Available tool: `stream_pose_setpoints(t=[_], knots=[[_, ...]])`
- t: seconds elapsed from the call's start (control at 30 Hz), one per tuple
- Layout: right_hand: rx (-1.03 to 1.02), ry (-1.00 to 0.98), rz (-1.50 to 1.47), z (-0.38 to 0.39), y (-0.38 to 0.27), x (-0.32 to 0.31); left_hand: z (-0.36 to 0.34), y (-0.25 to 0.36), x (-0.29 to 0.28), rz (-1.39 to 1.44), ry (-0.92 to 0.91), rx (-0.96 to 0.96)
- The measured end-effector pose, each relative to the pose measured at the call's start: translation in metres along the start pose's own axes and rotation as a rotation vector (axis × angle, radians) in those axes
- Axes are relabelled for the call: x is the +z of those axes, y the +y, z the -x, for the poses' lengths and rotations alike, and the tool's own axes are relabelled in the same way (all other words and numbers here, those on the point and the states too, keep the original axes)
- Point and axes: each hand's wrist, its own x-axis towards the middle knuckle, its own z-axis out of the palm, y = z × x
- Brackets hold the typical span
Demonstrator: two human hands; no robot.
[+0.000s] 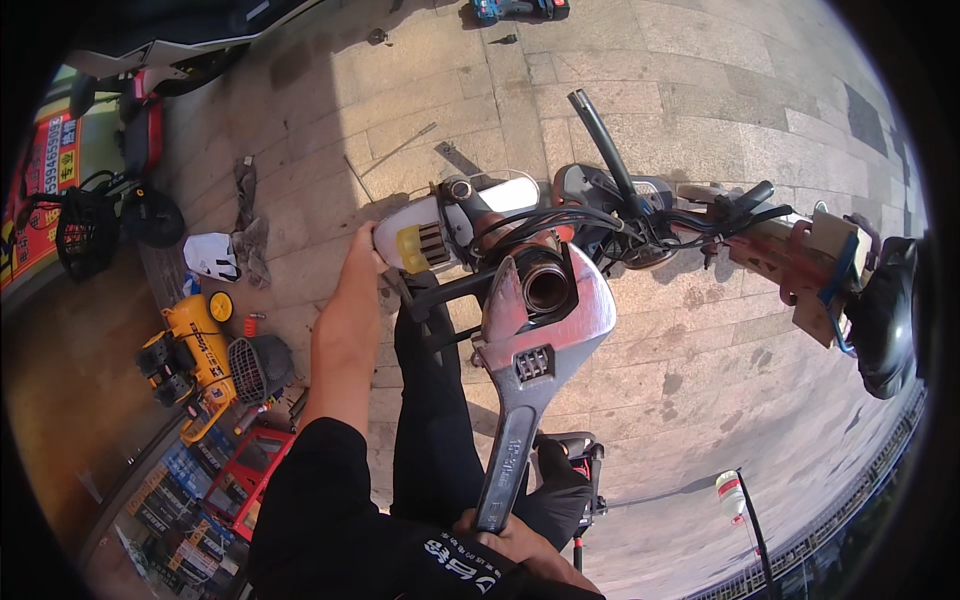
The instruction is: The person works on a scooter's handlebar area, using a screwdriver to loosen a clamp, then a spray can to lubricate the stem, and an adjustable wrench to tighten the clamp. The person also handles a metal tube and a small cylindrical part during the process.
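Observation:
A large adjustable wrench (540,375) reaches up from my body, its jaws around the round metal steering tube (545,288) of a partly stripped scooter. Down by my waist, my right hand (512,541) is closed around the end of its handle. My left hand (370,247) grips the outer edge of the white front panel (400,225), its fingers mostly hidden behind it. That panel carries a yellow grille piece (423,248). Black cables (545,222) loop over the tube to the handlebar (610,150), which lies displaced to the right.
Left of me are a yellow air compressor (198,345), a dark basket (262,368), a red box (250,475) and white gloves (212,257). A blue power tool (515,10) lies on the paving ahead. The scooter's black seat (888,320) is far right.

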Motion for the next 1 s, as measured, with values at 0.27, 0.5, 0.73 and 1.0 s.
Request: stream_pose_setpoints(t=[0.27, 0.5, 0.73, 1.0], knots=[[-0.154, -0.111, -0.19, -0.033, 0.011, 0.022, -0.011, 0.0, 0.003, -0.085, -0.04, 0.024], [-0.323, -0.145, -0.198, -0.041, -0.008, 0.059, 0.015, -0.005, 0.012, -0.047, -0.044, 0.071], [-0.113, -0.216, -0.54, -0.03, -0.014, 0.077, 0.208, -0.082, -0.047, -0.412, 0.18, 0.56], [-0.123, -0.255, -0.332, -0.049, -0.012, 0.051, 0.435, -0.174, 0.039, -0.642, -0.745, 0.382]])
